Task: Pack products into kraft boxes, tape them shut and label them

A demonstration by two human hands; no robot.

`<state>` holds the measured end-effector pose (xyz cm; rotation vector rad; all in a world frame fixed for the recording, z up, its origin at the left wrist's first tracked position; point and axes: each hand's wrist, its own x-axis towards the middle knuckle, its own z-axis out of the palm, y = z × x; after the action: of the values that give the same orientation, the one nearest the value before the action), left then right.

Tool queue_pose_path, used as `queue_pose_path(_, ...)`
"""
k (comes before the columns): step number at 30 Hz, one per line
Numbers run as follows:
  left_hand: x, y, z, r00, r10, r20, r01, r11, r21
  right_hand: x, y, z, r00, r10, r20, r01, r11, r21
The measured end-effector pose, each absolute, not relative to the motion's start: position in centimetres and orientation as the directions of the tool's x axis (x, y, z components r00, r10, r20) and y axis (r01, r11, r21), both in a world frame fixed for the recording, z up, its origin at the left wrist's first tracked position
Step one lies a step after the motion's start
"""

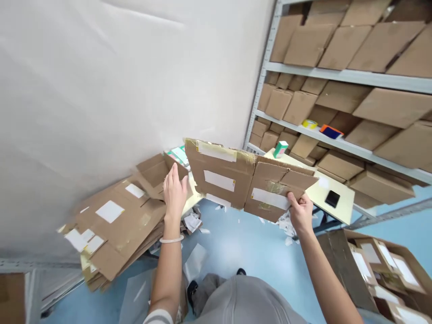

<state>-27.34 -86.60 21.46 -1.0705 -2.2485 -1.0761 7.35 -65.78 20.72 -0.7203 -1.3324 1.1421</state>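
Observation:
A flattened brown cardboard box with white labels and tape hangs in the air in front of me. My right hand grips its lower right edge, fingers closed on the cardboard. My left hand is raised at the box's left side, fingers together and stretched up against the cardboard of the pile there. Whether it grips anything I cannot make out. A white bracelet circles my left wrist.
A stack of flattened cartons leans against the white wall at left. Grey metal shelving full of cardboard boxes fills the right. A pale table carries a small black object. More flattened boxes lie lower right on the blue floor.

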Motion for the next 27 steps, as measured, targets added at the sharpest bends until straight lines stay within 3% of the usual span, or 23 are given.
queue_pose_path(8, -18.9, -70.2, 20.6, -0.437, 0.75, 0.496, 0.819, 0.104, 0.564, 21.7, -60.5, 17.6, 0.11, 0.956, 0.271, -0.124, 0.284, -0.951)
queue_pose_path(18, -14.7, -51.0, 17.5, -0.248, 0.9, 0.358, 0.787, -0.029, 0.617, 27.0, -53.7, 12.9, 0.287, 0.943, 0.168, -0.057, 0.191, -0.98)
queue_pose_path(27, -15.6, -31.8, 14.5, -0.064, 0.973, 0.22, 0.768, -0.093, 0.634, 26.2, -40.5, 13.3, 0.436, 0.873, 0.218, 0.185, 0.151, -0.971)
